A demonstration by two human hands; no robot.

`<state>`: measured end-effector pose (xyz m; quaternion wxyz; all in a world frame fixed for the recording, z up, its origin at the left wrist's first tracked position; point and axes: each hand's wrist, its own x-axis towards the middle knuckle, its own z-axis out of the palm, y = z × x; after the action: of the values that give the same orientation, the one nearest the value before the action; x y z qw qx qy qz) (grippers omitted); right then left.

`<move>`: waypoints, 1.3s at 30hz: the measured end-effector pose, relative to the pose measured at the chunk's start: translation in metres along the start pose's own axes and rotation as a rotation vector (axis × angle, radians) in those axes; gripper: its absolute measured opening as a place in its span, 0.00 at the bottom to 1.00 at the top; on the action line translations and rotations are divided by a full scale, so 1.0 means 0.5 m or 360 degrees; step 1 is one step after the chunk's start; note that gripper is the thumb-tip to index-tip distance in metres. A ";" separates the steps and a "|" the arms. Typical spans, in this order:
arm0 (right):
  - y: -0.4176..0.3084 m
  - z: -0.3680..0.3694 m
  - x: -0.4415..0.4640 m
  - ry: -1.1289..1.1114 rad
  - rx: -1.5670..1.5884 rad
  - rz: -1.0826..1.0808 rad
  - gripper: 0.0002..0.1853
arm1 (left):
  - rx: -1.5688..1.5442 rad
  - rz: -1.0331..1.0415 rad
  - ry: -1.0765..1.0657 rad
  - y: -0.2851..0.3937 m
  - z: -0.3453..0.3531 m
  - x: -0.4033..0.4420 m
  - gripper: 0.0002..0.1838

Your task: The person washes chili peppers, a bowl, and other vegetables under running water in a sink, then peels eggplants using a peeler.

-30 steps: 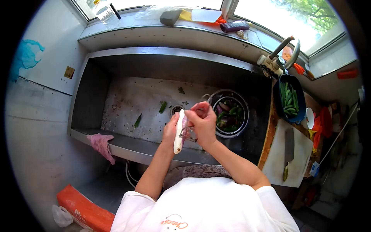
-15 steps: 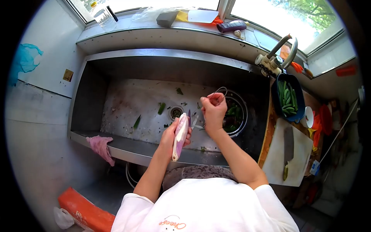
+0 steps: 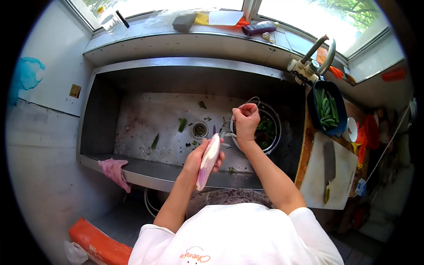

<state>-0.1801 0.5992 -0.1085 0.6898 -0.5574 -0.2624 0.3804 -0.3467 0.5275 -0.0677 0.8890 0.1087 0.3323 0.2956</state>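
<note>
My left hand (image 3: 193,160) is wrapped around an eggplant (image 3: 208,161), held at a slant above the sink's front edge. Most of its upper side is pale and peeled, with purple skin left near the lower end. My right hand (image 3: 246,123) is closed, apart from the eggplant and over the round metal bowl (image 3: 279,132). A thin metal loop, apparently the wire handle of a peeler (image 3: 251,100), shows past its fingers; the blade cannot be made out. Pale peel strips (image 3: 227,135) lie beyond the eggplant. Dark green and purplish pieces fill the bowl, partly hidden by my right hand.
The steel sink (image 3: 145,106) has a drain (image 3: 199,129) and green scraps (image 3: 182,124). At right are a faucet (image 3: 304,70), a dark basin of green pods (image 3: 326,108), and a cutting board (image 3: 318,176) with a cleaver (image 3: 329,161). A pink cloth (image 3: 114,170) hangs over the front rim.
The eggplant has tilted slightly and moved a little to the right in my left hand. My right hand stays over the bowl, with a small shift. The whole view has shifted slightly.
</note>
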 end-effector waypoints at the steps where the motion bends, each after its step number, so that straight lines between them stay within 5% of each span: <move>1: -0.014 0.002 -0.009 -0.0001 0.0052 0.0047 0.12 | -0.0063 0.0046 0.0064 0.003 0.001 0.001 0.29; 5: -0.077 0.034 -0.079 -0.0147 0.0082 0.0269 0.12 | -0.0174 0.0014 -0.0004 -0.012 -0.042 0.031 0.31; 10: -0.062 0.042 -0.149 -0.0482 0.0005 0.0116 0.12 | -0.0115 0.0066 0.0499 -0.010 0.012 0.029 0.21; 13: -0.050 0.043 -0.110 -0.0408 -0.0130 0.0133 0.12 | -0.0309 -0.0098 0.0065 -0.017 -0.019 0.026 0.21; 20: 0.030 0.015 0.024 -0.0027 -0.0282 -0.0159 0.11 | -0.0153 -0.0147 0.0006 -0.005 0.016 -0.029 0.27; 25: -0.058 0.032 -0.025 -0.0057 0.0076 0.0210 0.12 | 0.0052 0.0158 0.0244 -0.005 0.000 -0.003 0.33; 30: -0.079 0.046 -0.111 -0.0318 0.0119 0.0375 0.12 | -0.0079 0.0076 0.0256 -0.007 -0.010 0.016 0.22; 33: -0.051 0.043 -0.138 -0.0442 0.0046 0.0104 0.11 | -0.0213 -0.0017 0.0115 -0.021 -0.036 0.019 0.20; 39: -0.019 0.013 -0.019 -0.0077 0.0001 -0.0011 0.11 | -0.0176 -0.0051 0.0145 -0.003 0.020 -0.033 0.19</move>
<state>-0.1885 0.5942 -0.0972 0.6846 -0.5469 -0.2808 0.3916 -0.3496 0.5165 -0.0521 0.8822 0.0404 0.3574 0.3038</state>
